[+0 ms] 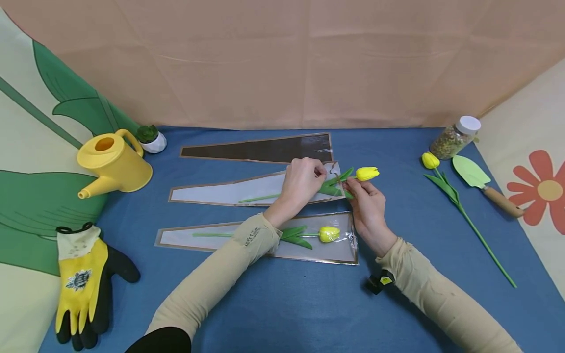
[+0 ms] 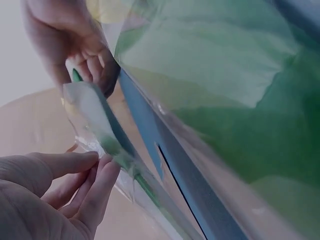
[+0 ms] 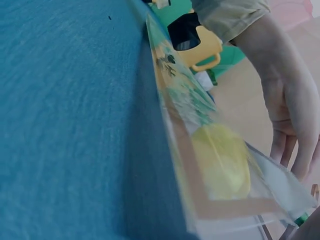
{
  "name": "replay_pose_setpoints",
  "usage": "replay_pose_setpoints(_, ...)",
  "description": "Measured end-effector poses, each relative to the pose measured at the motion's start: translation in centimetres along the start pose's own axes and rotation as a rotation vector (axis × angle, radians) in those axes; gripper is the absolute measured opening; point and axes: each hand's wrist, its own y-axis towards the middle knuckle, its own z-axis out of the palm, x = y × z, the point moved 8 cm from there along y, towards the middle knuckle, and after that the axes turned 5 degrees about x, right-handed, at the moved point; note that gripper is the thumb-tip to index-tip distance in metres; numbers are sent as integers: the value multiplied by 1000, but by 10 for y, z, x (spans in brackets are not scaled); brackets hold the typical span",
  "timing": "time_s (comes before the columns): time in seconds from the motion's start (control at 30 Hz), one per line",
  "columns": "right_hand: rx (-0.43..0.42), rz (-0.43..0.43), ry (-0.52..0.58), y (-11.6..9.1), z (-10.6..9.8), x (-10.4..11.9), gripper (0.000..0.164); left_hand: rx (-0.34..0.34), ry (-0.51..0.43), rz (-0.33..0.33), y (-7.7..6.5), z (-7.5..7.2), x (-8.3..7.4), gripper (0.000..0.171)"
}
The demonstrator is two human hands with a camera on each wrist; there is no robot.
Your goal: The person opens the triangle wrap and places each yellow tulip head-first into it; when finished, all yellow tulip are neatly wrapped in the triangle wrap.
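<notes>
A yellow artificial tulip (image 1: 367, 173) lies partly inside a tapered clear flower sleeve (image 1: 212, 193) with a white back and brown border. Its bloom sticks out past the sleeve's wide right end. With thumb and fingers, my left hand (image 1: 304, 181) pinches the sleeve's film near the upper edge, close to the leaves; the left wrist view shows these fingers (image 2: 107, 172) on the film. My right hand (image 1: 368, 211) holds the tulip just below the bloom at the sleeve's mouth, its fingertips partly hidden. Nearer me lies a second sleeve (image 1: 326, 254) with a whole yellow tulip (image 1: 328, 234) inside.
A dark-looking sleeve (image 1: 265, 148) lies behind. On the left are a yellow watering can (image 1: 115, 164), a potted succulent (image 1: 152, 139) and a work glove (image 1: 84, 284). Rightward lie a loose tulip (image 1: 468, 220), a trowel (image 1: 485, 184) and a lidded jar (image 1: 454, 137).
</notes>
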Motion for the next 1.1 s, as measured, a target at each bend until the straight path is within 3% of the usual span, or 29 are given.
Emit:
replay_pose_setpoints(0.2,3,-28,-51,0,5,2,5,-9,-1,1,0,-2,-1,12)
replay_pose_setpoints(0.37,-9,-32,-79,0,6,2,18,-12,-3,-1,2,-1,-1,12)
replay_pose_setpoints(0.5,-16,-23,-160,1,6,3,7,-10,-13,-10,2,-1,-1,10)
replay_pose_setpoints(0.53,-16,-16,-189,1,6,3,2,-12,-17,-13,2,-1,0,10)
replay_pose_setpoints(0.73,1,68,-325,-1,7,0,30,-23,-32,-22,2,-3,1,8)
replay_pose_setpoints(1.1,78,120,-355,-4,3,-2,28,-10,-57,-26,0,-4,4,8)
